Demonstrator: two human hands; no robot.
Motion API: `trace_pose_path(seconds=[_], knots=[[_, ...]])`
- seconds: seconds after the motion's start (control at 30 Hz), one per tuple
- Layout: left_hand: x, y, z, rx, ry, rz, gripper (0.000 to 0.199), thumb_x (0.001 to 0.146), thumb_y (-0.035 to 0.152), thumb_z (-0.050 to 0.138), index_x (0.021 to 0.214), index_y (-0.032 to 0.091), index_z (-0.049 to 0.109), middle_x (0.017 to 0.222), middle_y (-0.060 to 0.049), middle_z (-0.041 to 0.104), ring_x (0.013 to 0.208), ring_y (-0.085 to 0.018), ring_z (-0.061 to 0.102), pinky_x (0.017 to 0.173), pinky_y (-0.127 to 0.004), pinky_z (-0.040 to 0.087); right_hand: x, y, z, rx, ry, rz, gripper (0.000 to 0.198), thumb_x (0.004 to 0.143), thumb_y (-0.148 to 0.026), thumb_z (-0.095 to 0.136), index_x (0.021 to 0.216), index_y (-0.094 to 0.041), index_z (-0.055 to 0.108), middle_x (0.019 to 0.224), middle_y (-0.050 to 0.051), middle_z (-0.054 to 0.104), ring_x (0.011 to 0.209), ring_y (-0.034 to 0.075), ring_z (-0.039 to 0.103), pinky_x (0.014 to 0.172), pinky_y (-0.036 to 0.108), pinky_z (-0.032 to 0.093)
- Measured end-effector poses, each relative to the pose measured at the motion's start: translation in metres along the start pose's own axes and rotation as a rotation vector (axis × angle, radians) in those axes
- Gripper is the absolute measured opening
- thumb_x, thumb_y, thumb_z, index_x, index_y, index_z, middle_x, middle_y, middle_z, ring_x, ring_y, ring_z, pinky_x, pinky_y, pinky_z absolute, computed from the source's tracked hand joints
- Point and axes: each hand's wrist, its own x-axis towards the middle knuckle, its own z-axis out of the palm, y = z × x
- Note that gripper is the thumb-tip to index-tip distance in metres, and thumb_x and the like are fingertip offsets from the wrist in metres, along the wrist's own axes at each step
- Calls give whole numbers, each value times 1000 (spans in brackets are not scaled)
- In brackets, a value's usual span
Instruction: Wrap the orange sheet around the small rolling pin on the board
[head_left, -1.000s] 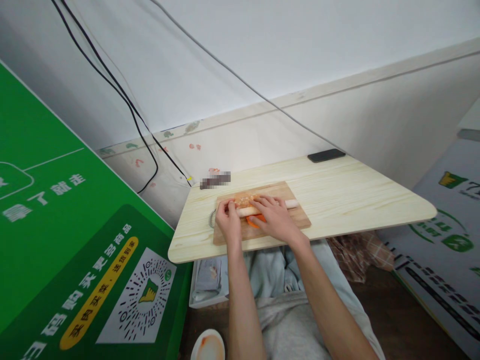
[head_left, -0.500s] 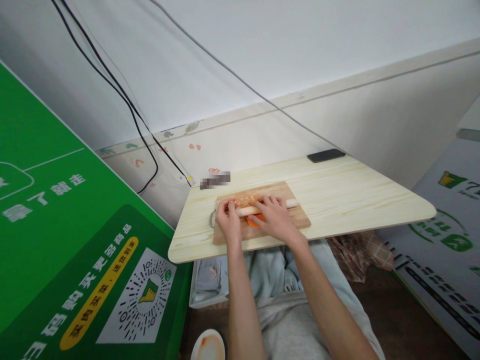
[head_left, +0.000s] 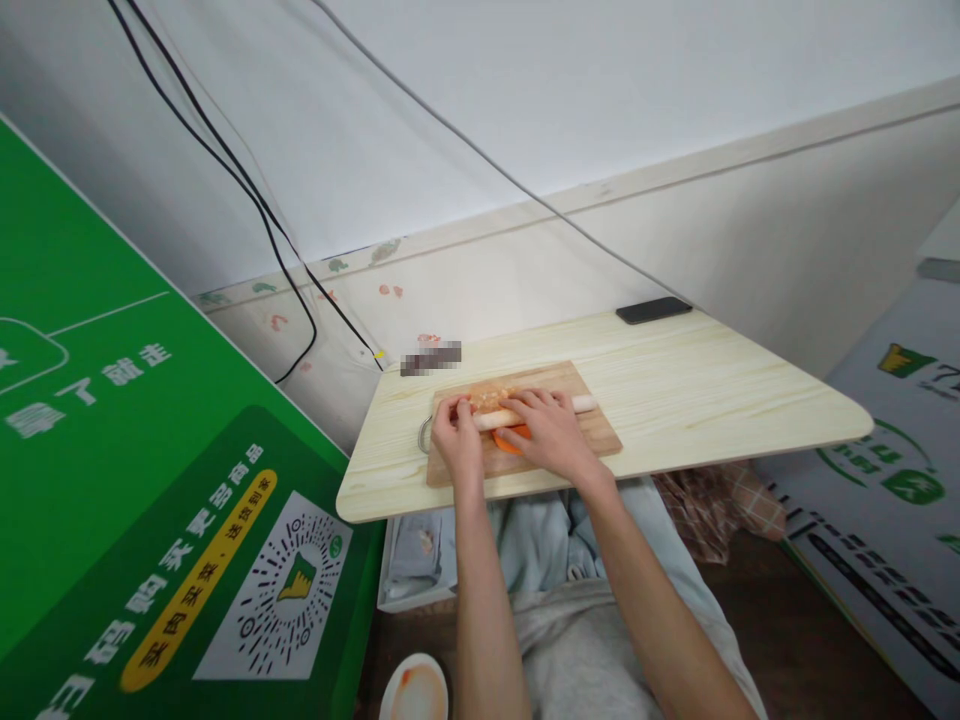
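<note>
Crosswise, rolling pin (head_left: 491,420) beneath spread right hand (head_left: 553,428); left hand (head_left: 457,437) perhaps pinching its end.

A pale wood-grain bench (head_left: 735,390) stands beside a white wall (head_left: 637,100) draped with cables (head_left: 262,203), flanked by a green printed panel (head_left: 112,240) above dark flooring (head_left: 795,620).

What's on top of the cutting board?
A rolling pin, an orange piece and light-orange stuff. The left hand and right hand cover part of the board; whatever else is beneath them is hidden.
</note>
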Motion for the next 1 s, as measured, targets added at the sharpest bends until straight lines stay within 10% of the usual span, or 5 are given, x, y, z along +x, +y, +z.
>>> trace_pose_path(seconds=[1.0], knots=[[0,6,0,4,4,-31,19,92,35,63,91,21,77,85,-3,76,81,-21,72,85,-34,58,-6,5,-4,51,-39,-22,46,112,-42,61,153,-24,69,161,15,68,154,34,52,127,57,31]])
